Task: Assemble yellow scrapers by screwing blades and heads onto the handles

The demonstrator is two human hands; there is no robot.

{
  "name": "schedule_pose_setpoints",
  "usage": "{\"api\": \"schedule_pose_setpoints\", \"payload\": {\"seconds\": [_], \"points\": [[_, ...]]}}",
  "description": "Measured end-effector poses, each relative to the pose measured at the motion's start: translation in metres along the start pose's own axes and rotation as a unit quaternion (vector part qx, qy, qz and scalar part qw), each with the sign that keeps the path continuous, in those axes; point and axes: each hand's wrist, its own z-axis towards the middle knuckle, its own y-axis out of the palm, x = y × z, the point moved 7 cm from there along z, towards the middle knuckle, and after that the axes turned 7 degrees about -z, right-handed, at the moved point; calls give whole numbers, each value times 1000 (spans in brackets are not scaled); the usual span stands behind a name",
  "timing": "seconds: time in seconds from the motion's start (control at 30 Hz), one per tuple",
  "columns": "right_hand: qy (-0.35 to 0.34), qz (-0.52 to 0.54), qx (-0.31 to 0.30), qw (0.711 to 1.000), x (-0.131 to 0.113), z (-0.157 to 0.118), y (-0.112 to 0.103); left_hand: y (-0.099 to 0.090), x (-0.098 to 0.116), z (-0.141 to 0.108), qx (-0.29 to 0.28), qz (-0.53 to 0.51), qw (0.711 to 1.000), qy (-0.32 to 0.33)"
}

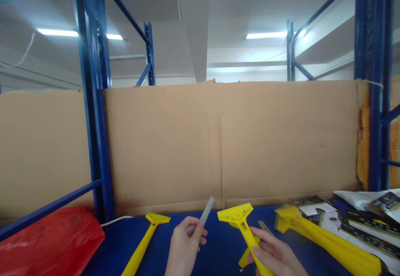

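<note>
Yellow scraper (250, 238) in head view is sitting at five o'clock; right hand (276, 257) is gripping its handle, thumb and fingers closed round it. Left hand (184, 242), at six o'clock, is pinching flat metal blade (206, 210), blade pointing toward one o'clock, apart from scraper. Second scraper (143, 242) is lying at seven o'clock on blue shelf (218, 247). Stacked scrapers (331, 242) are lying at four o'clock beside printed packaging (371, 222). Red bag (53, 242) is resting at eight o'clock.

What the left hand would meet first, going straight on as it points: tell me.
The left hand would probably meet the cardboard panel first, its grey strip leading; depth is unclear.
</note>
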Motion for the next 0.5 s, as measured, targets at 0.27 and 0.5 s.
{"api": "schedule_pose_setpoints", "payload": {"seconds": [0.27,0.5], "points": [[15,34,-6,999,6,2,2,-6,7,-5,40,-186,980,-66],[26,19,1,999,5,0,0,-3,4,-5,30,-264,959,-95]]}}
